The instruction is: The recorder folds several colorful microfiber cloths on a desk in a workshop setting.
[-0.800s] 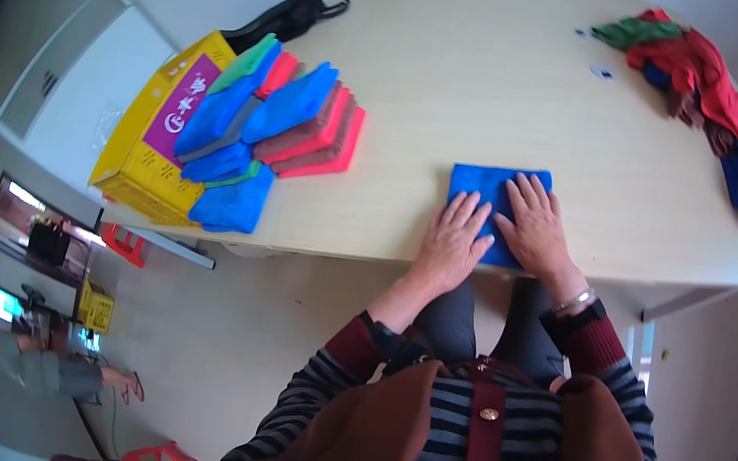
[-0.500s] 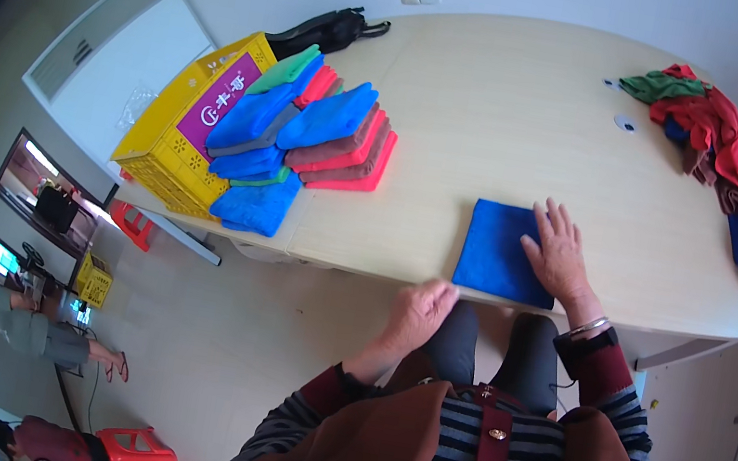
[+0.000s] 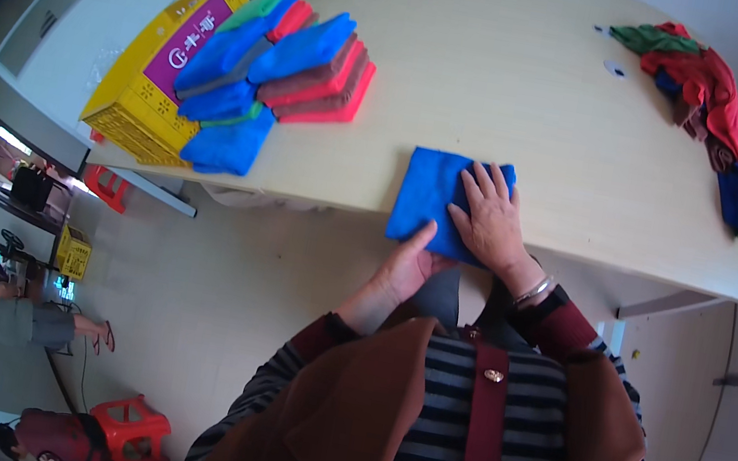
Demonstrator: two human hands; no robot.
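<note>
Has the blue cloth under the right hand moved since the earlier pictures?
Yes: the blue cloth has shifted left, closer to the folded cloths, and nearer, its near side now past the near edge of the table.

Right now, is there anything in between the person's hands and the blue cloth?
Nothing visible is: the right hand lies on top of the blue cloth, and the left hand has its thumb at the near edge. The folded cloths and yellow crate are off to the left.

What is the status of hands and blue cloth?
Right hand flat on folded blue cloth. Left hand at near edge. Stacked cloths not in the way.
</note>
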